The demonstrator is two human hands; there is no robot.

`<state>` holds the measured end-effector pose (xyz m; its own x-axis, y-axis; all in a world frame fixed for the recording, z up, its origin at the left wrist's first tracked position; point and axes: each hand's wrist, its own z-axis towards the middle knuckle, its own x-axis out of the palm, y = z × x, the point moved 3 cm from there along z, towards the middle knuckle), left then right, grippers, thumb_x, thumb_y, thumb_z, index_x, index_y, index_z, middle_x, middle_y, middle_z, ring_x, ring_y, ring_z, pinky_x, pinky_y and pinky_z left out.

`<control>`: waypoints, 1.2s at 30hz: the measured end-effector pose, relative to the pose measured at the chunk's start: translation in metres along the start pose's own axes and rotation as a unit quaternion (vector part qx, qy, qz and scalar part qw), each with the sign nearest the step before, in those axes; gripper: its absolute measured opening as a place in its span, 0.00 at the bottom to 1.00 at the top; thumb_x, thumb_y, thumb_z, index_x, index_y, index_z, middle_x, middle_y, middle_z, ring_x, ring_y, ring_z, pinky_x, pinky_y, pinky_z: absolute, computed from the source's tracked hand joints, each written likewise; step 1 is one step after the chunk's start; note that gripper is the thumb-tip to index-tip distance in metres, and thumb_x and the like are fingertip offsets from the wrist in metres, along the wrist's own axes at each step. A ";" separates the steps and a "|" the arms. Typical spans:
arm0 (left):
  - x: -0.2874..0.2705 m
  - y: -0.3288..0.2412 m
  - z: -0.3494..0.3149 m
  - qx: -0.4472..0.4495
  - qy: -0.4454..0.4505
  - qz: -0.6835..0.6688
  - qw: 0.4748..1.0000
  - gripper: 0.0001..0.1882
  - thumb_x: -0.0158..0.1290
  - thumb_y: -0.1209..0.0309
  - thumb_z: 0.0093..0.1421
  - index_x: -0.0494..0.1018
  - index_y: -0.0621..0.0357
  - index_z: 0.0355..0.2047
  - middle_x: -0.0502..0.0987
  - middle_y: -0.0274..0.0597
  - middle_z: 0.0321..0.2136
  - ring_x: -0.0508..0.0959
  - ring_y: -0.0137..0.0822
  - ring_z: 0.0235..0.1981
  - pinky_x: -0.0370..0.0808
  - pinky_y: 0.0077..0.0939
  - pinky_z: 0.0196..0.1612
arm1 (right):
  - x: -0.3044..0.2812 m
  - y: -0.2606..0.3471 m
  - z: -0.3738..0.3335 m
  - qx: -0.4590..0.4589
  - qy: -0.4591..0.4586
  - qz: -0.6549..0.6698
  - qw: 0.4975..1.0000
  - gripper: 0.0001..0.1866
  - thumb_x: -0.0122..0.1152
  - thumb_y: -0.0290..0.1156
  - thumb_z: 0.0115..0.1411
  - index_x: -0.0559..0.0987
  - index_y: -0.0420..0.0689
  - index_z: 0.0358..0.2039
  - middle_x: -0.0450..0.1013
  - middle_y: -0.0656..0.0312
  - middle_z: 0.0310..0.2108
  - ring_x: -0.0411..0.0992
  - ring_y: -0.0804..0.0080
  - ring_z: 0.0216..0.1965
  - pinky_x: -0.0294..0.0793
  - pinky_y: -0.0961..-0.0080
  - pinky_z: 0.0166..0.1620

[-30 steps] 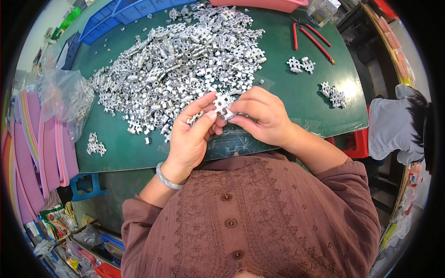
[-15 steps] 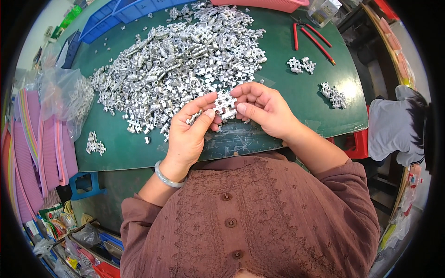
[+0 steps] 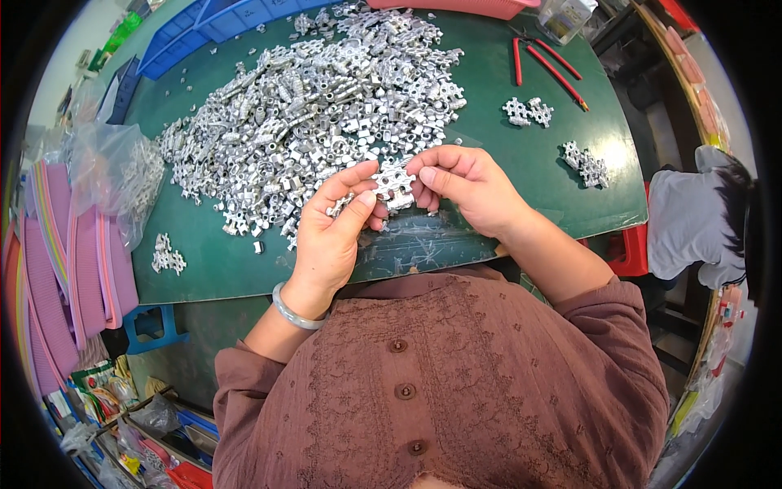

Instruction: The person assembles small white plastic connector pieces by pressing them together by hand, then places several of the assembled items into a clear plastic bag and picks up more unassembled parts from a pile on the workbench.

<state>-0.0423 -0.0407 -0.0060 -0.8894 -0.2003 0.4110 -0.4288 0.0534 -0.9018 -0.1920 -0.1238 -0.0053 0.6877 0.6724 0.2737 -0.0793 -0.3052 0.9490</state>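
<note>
Between my hands, just above the table's near edge, is a flat silvery piece with notched edges and holes (image 3: 394, 184). My left hand (image 3: 336, 213) is closed on its left side, thumb in front, and more small silver metal bits show between those fingers. At the piece's right edge my right hand (image 3: 468, 189) pinches with thumb and index finger; its other fingers curl below. Right behind both hands spreads a large heap of small silver metal parts (image 3: 301, 106), some ring-like, some in jagged clusters.
The heap lies on a green table (image 3: 521, 175). Red-handled pliers (image 3: 554, 69) and two small silver clusters (image 3: 583, 165) lie on the right, another cluster (image 3: 168, 254) on the left. Blue bins (image 3: 236, 18) and a pink tray (image 3: 464, 8) line the back. A person in grey (image 3: 696, 216) is at right.
My right hand has shifted slightly, its thumb now nearer the piece's upper right edge. More of the silvery piece shows between my hands. My left hand stays almost still.
</note>
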 end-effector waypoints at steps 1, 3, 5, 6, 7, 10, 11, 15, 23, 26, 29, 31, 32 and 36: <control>0.000 0.000 0.000 0.000 0.000 0.000 1.000 0.15 0.46 0.78 0.56 0.66 0.66 0.45 0.70 0.38 0.31 0.70 0.25 0.27 0.69 0.16 0.30 | -0.001 -0.001 0.000 0.001 0.001 0.000 1.000 0.09 0.48 0.28 0.58 0.73 0.39 0.36 0.70 0.67 0.25 0.65 0.84 0.24 0.66 0.87 0.30; 0.000 0.000 0.000 -0.002 0.002 -0.006 1.000 0.16 0.46 0.79 0.56 0.66 0.66 0.45 0.70 0.38 0.31 0.70 0.25 0.28 0.69 0.16 0.30 | -0.003 -0.002 0.001 0.001 0.002 0.001 1.000 0.09 0.47 0.28 0.58 0.73 0.39 0.36 0.70 0.67 0.25 0.65 0.84 0.24 0.66 0.87 0.29; 0.000 0.000 0.000 -0.004 0.001 -0.006 1.000 0.15 0.46 0.79 0.56 0.66 0.66 0.45 0.70 0.38 0.31 0.70 0.25 0.27 0.69 0.16 0.30 | -0.004 -0.002 0.002 0.003 0.013 0.012 1.000 0.09 0.48 0.27 0.58 0.73 0.39 0.37 0.70 0.67 0.25 0.65 0.84 0.24 0.67 0.87 0.29; 0.000 0.001 0.000 -0.005 -0.001 -0.007 1.000 0.15 0.46 0.79 0.56 0.66 0.66 0.45 0.70 0.38 0.31 0.70 0.25 0.27 0.69 0.16 0.30 | -0.003 -0.001 0.003 0.003 0.014 0.012 1.000 0.09 0.48 0.27 0.58 0.73 0.39 0.37 0.70 0.67 0.25 0.65 0.84 0.24 0.67 0.87 0.29; 0.000 0.001 0.001 -0.005 -0.001 -0.007 1.000 0.15 0.46 0.79 0.56 0.66 0.66 0.45 0.70 0.38 0.31 0.70 0.25 0.27 0.69 0.16 0.30 | -0.001 0.001 0.003 -0.011 0.016 -0.004 1.000 0.09 0.48 0.26 0.57 0.73 0.39 0.37 0.70 0.67 0.25 0.65 0.84 0.25 0.66 0.87 0.29; -0.001 0.003 0.001 -0.041 -0.004 -0.065 0.997 0.13 0.46 0.78 0.56 0.67 0.66 0.43 0.70 0.38 0.30 0.70 0.25 0.26 0.69 0.16 0.29 | 0.002 0.004 0.005 -0.036 0.029 -0.011 0.999 0.09 0.49 0.25 0.56 0.73 0.39 0.38 0.70 0.67 0.26 0.66 0.84 0.26 0.66 0.88 0.31; -0.001 0.005 0.001 -0.086 0.003 -0.098 0.991 0.13 0.46 0.77 0.56 0.67 0.65 0.43 0.71 0.38 0.29 0.69 0.26 0.25 0.68 0.16 0.28 | 0.003 0.005 0.006 -0.046 0.040 -0.003 0.998 0.09 0.50 0.24 0.56 0.73 0.39 0.38 0.70 0.67 0.27 0.66 0.84 0.27 0.66 0.87 0.32; 0.002 0.008 -0.001 -0.161 0.012 -0.148 0.976 0.11 0.46 0.77 0.56 0.67 0.64 0.41 0.72 0.43 0.29 0.69 0.27 0.24 0.68 0.17 0.26 | 0.004 0.011 0.008 -0.102 0.065 -0.069 0.990 0.09 0.52 0.23 0.54 0.74 0.39 0.36 0.70 0.67 0.29 0.66 0.82 0.29 0.66 0.86 0.34; 0.002 0.008 -0.002 -0.131 0.057 -0.165 0.976 0.12 0.44 0.74 0.57 0.66 0.66 0.41 0.72 0.49 0.32 0.69 0.30 0.24 0.67 0.18 0.27 | 0.002 0.027 0.004 -0.306 0.111 -0.260 0.909 0.08 0.58 0.18 0.46 0.76 0.40 0.29 0.69 0.61 0.31 0.69 0.71 0.32 0.68 0.79 0.35; 0.003 0.005 -0.005 -0.150 0.059 -0.205 0.965 0.14 0.44 0.73 0.57 0.66 0.67 0.42 0.71 0.48 0.34 0.69 0.30 0.26 0.66 0.19 0.28 | 0.004 0.035 -0.002 -0.346 0.101 -0.319 0.877 0.09 0.59 0.16 0.44 0.76 0.40 0.28 0.70 0.60 0.30 0.69 0.69 0.30 0.69 0.79 0.33; 0.004 0.001 -0.007 -0.138 0.095 -0.193 0.967 0.17 0.44 0.73 0.56 0.64 0.67 0.47 0.70 0.45 0.36 0.69 0.30 0.28 0.67 0.19 0.29 | 0.007 0.042 -0.007 -0.380 0.100 -0.362 0.845 0.10 0.60 0.16 0.43 0.76 0.41 0.28 0.70 0.61 0.30 0.70 0.68 0.29 0.70 0.79 0.31; 0.003 0.003 -0.008 -0.108 0.125 -0.169 0.972 0.21 0.45 0.77 0.55 0.61 0.65 0.50 0.70 0.43 0.37 0.70 0.29 0.31 0.68 0.19 0.31 | 0.008 0.044 -0.008 -0.392 0.104 -0.384 0.829 0.10 0.60 0.16 0.42 0.76 0.42 0.28 0.70 0.61 0.30 0.70 0.68 0.30 0.70 0.79 0.31; 0.002 0.005 -0.008 -0.108 0.124 -0.168 0.972 0.21 0.45 0.77 0.55 0.61 0.65 0.50 0.70 0.43 0.37 0.70 0.29 0.31 0.68 0.19 0.31 | 0.008 0.044 -0.007 -0.389 0.100 -0.381 0.833 0.11 0.60 0.16 0.42 0.76 0.42 0.29 0.70 0.61 0.31 0.70 0.68 0.30 0.70 0.79 0.32; 0.004 0.005 -0.006 -0.036 0.119 -0.091 0.988 0.24 0.47 0.79 0.53 0.59 0.63 0.52 0.69 0.40 0.39 0.69 0.27 0.35 0.68 0.18 0.35 | 0.004 0.038 -0.005 -0.380 0.079 -0.375 0.842 0.14 0.60 0.16 0.42 0.75 0.42 0.32 0.71 0.59 0.32 0.71 0.67 0.31 0.71 0.79 0.33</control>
<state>-0.0486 -0.0356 -0.0083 -0.8052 0.0216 0.5926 -0.5873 0.1092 -0.8020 -0.1961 -0.1295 0.0326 0.6503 0.5839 -0.4859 -0.1457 0.7237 0.6746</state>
